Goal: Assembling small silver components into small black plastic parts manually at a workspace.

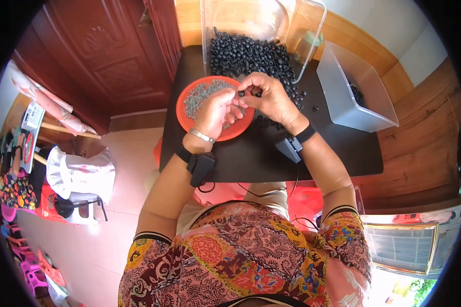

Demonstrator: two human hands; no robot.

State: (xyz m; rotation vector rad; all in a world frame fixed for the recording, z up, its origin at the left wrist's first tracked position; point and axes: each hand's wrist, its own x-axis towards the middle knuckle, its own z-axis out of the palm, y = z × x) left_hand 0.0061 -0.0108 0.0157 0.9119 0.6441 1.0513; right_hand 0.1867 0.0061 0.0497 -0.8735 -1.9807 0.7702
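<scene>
With our left hand (216, 110) and right hand (268, 97) each pinching a small black piece (241, 93) above the orange plate (185, 116), a loosened grip could let it roll off the surface (251, 153).

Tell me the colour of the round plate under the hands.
The plate is orange-red, seen best in the head view.

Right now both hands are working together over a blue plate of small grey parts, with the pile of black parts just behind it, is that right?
Not quite: the plate is orange, not blue, as the head view shows. The left hand and right hand do meet over its small grey parts, with the pile of black parts just behind.
</scene>
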